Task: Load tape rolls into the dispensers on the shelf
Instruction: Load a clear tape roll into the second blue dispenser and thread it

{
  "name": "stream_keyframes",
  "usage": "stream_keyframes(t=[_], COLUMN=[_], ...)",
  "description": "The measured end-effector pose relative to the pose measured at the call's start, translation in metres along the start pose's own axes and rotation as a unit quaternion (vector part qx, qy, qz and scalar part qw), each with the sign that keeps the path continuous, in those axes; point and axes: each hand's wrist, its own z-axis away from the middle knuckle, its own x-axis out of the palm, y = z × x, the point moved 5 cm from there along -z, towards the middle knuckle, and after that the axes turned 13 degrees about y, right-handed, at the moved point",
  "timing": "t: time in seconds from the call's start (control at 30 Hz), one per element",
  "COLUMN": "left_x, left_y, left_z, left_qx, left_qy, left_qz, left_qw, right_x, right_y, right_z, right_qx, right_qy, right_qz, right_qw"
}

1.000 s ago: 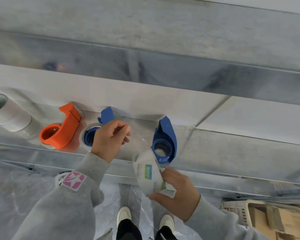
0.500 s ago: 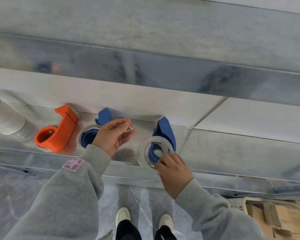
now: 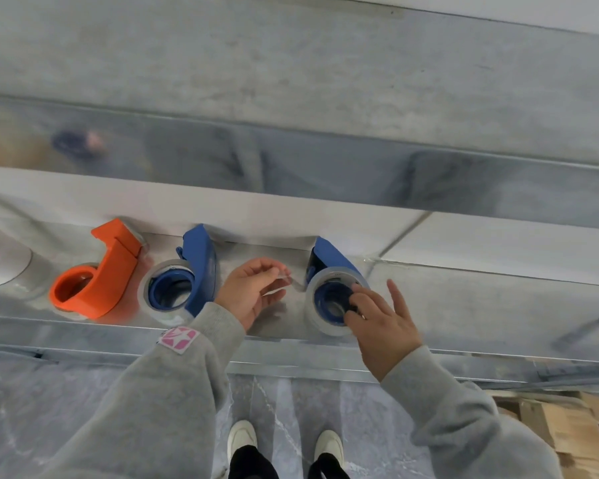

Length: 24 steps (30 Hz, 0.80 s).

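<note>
- Your right hand (image 3: pixel 382 318) rests on the tape roll (image 3: pixel 329 299) seated around the hub of the right-hand blue dispenser (image 3: pixel 332 259); the fingertips press at the hub's right edge, the other fingers spread open and gripping nothing.
- Your left hand (image 3: pixel 251 292) sits just left of that roll, thumb and forefinger pinched on the clear tape tail (image 3: pixel 286 283), which runs rightward from your fingers to the roll's left rim.
- That short span is what the next move turns on: the tail's long axis lies roughly left to right, while the dispenser's long axis runs from the hub near the shelf (image 3: pixel 464 305) edge back toward the wall, where its cutter end points.
- So, as I judge it, the tail has to swing away from you and to the right to reach the cutter; your left hand is the nearer one and already holds it.
- The roll lies flat, its axis pointing up at you.
- The middle blue dispenser (image 3: pixel 187 274) already carries a roll, and the orange dispenser (image 3: pixel 97 281) seems to as well.
</note>
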Motion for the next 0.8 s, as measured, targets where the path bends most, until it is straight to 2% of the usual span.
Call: stream_keyframes(t=[0.1, 0.23, 0.43, 0.63, 0.73, 0.8], left_x=[0.006, 0.008, 0.010, 0.010, 0.008, 0.007], left_y=[-0.006, -0.012, -0.021, -0.025, -0.029, -0.033], left_z=[-0.007, -0.014, -0.020, -0.022, -0.024, -0.025], left_qx=[-0.012, -0.025, -0.032, -0.037, -0.044, -0.053], left_qy=[0.012, 0.035, 0.039, 0.045, 0.046, 0.043], left_qz=[0.004, 0.002, -0.019, -0.024, -0.039, -0.049], left_qw=[1.000, 0.999, 0.999, 0.998, 0.997, 0.996], right_x=[0.001, 0.008, 0.022, 0.022, 0.025, 0.032], right_y=[-0.006, -0.009, -0.002, 0.004, 0.006, 0.010], right_z=[0.000, 0.005, 0.016, 0.008, -0.001, -0.005], right_qx=[0.032, 0.067, 0.131, 0.191, 0.236, 0.265], right_qy=[0.009, -0.022, -0.012, 0.012, -0.038, -0.080], right_qz=[0.023, 0.046, 0.032, -0.105, -0.137, -0.199], right_qw=[0.999, 0.996, 0.991, 0.976, 0.961, 0.940])
